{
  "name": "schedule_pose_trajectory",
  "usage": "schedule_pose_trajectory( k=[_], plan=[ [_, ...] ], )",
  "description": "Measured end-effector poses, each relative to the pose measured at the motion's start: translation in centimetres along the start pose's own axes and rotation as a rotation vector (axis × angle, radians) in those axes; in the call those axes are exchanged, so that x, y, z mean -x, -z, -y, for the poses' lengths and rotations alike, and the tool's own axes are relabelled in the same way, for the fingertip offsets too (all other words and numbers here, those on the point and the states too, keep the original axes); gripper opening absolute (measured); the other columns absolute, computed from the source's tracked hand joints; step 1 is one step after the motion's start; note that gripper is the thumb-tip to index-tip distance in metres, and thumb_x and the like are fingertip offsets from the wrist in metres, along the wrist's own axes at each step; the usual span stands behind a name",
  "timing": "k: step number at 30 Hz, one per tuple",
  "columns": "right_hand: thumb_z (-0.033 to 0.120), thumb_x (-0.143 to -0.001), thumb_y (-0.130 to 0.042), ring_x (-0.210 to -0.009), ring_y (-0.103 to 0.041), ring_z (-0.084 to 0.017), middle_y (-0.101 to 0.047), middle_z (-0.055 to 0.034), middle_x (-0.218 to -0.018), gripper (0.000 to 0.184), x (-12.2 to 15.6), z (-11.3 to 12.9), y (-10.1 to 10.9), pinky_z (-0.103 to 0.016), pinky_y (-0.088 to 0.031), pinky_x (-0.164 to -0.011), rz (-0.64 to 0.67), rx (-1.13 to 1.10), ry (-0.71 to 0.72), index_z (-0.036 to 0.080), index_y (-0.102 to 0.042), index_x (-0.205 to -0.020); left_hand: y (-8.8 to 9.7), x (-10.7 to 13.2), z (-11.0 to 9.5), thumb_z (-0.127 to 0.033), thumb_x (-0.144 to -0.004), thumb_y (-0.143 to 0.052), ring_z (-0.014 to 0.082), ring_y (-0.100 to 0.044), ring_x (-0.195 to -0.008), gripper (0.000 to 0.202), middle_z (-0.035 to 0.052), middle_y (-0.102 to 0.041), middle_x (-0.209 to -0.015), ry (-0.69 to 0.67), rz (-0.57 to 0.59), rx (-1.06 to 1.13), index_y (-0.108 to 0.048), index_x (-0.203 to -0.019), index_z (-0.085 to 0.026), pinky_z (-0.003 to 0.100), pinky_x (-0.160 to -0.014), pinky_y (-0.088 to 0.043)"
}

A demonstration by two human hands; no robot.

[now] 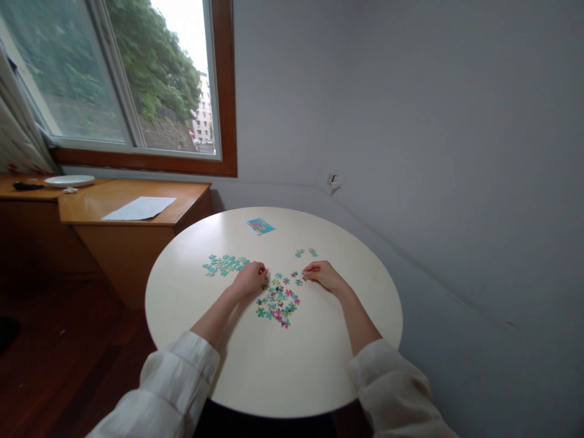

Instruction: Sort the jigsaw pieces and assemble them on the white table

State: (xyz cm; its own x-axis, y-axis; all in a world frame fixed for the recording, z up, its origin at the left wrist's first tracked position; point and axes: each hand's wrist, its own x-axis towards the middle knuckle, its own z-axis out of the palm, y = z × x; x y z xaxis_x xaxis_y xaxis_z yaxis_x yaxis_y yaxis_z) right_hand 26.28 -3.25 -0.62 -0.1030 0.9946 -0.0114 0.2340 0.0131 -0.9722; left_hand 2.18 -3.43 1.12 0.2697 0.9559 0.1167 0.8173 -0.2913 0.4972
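On my feed, teal pieces (223, 265) lie grouped on the desk (177, 298) at left, while the mixed pile (276, 298) between the hands looks yet unsorted. My right hand (325, 275) pinches a puzzle piece (304, 277); my left hand (250, 278) curls, contents hidden.

The middle puzzle pieces (277, 299) mix teal, hot pink, yellow-green and white, with small black patches. The left puzzle pieces (224, 264) are mostly pale mint and turquoise, and the far puzzle pieces (299, 253) are teal with pale cream. A card (260, 226) carries a bright blue ground with pink and yellow figures, too small to make out. The bench (296, 371) is plain cream-white. Both sleeves (176, 377) are plain off-white. Behind, the wall (410, 121) is plain bluish grey, the window frame (227, 79) reddish brown, the cabinet (132, 188) orange-brown, the paper (139, 208) white, and the floor (82, 365) dark red-brown.
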Motion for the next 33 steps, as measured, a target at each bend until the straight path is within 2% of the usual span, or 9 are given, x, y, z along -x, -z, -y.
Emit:
schedule_pose_trajectory(
  k=[7, 17, 24, 29, 33],
  plan=[
    [0.031, -0.049, -0.071, -0.046, -0.044, -0.006, -0.057, 0.0020, -0.049, 0.024, -0.1, 0.0, -0.1, -0.022, -0.035, -0.049, -0.004, 0.063, 0.014, 0.012, -0.061, -0.061, 0.1, 0.1, -0.1, -0.026, -0.079, -0.042, 0.0151, -0.054, -0.062, 0.026, 0.0078, -0.064, -0.069, 0.000, 0.001, 0.005, -0.065, -0.075, -0.014, 0.023, -0.056, -0.036],
    [0.025, -0.056, -0.068, -0.052, -0.051, -0.010, -0.060, -0.0004, -0.053, 0.014, -0.9, -1.1, -0.1, -0.022, -0.038, -0.053, -0.018, 0.224, 0.059, 0.013, -0.061, -0.060, -0.1, -0.2, 0.0, -0.025, -0.079, -0.043, 0.0148, -0.055, -0.064, 0.025, 0.0076, -0.064, -0.069, 0.011, 0.002, -0.008, -0.065, -0.075, -0.014, 0.023, -0.057, -0.036],
    [0.022, -0.060, -0.062, -0.054, -0.051, -0.010, -0.060, -0.0001, -0.056, 0.009, -1.0, -1.4, 0.0, -0.022, -0.037, -0.054, -0.030, 0.334, 0.111, 0.013, -0.061, -0.062, 0.0, 0.0, -0.1, -0.026, -0.079, -0.043, 0.0145, -0.054, -0.062, 0.026, 0.0070, -0.064, -0.067, 0.001, -0.003, -0.010, -0.065, -0.076, -0.014, 0.022, -0.056, -0.035],
    [0.022, -0.059, -0.061, -0.055, -0.048, -0.010, -0.057, 0.0009, -0.057, 0.009, -1.2, -1.6, -0.1, -0.022, -0.036, -0.054, -0.031, 0.399, 0.121, 0.013, -0.060, -0.064, 0.1, 0.1, -0.2, -0.025, -0.080, -0.042, 0.0148, -0.054, -0.062, 0.026, 0.0072, -0.064, -0.069, -0.002, -0.001, -0.017, -0.065, -0.076, -0.014, 0.023, -0.055, -0.034],
    [0.021, -0.055, -0.065, -0.056, -0.044, -0.009, -0.049, 0.0050, -0.059, 0.019, -1.2, -1.6, -0.1, -0.021, -0.035, -0.053, -0.083, 0.396, 0.159, 0.016, -0.055, -0.070, 0.1, 0.1, -0.2, -0.025, -0.080, -0.042, 0.0149, -0.054, -0.062, 0.026, 0.0075, -0.064, -0.069, -0.007, -0.003, -0.018, -0.065, -0.075, -0.014, 0.023, -0.055, -0.034]
  ],
)
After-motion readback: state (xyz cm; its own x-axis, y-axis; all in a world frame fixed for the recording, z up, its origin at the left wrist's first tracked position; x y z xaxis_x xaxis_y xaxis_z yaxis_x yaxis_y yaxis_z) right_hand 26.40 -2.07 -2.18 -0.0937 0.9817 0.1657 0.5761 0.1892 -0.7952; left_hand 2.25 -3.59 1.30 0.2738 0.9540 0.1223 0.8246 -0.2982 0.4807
